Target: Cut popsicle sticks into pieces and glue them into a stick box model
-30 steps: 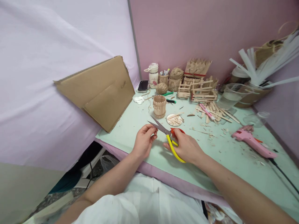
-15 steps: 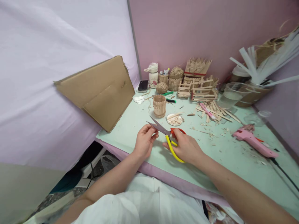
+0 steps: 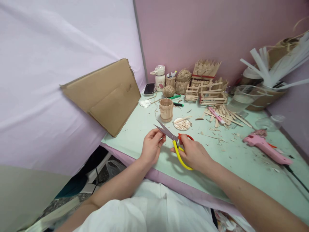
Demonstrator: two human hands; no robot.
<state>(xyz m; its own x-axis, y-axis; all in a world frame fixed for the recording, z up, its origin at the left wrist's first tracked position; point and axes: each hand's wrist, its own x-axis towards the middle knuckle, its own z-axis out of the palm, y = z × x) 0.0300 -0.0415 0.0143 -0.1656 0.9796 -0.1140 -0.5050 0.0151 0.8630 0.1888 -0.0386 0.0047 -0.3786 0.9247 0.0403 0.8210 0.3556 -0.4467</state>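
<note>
My right hand point(image 3: 193, 153) grips the red and yellow handles of a pair of scissors point(image 3: 172, 137) over the near part of the pale green table point(image 3: 135, 129). The grey blades point up and left, slightly parted. My left hand point(image 3: 152, 145) is pinched just under the blades; what its fingertips hold is too small to make out. A small cup made of wooden sticks point(image 3: 166, 110) stands just beyond the blades, with a round lid of stick offcuts point(image 3: 181, 123) to its right.
Loose wooden sticks point(image 3: 223, 114) and stick-built crates point(image 3: 210, 93) lie at the back. A pink glue gun point(image 3: 266, 146) rests at the right with its cord. Cardboard sheets point(image 3: 108, 93) lean at the left edge. Twine balls, a jar, a phone and a plastic cup stand behind.
The view has shifted slightly; both hands and the scissors stay nearly in place, with the blades still slightly parted by my left fingertips.
</note>
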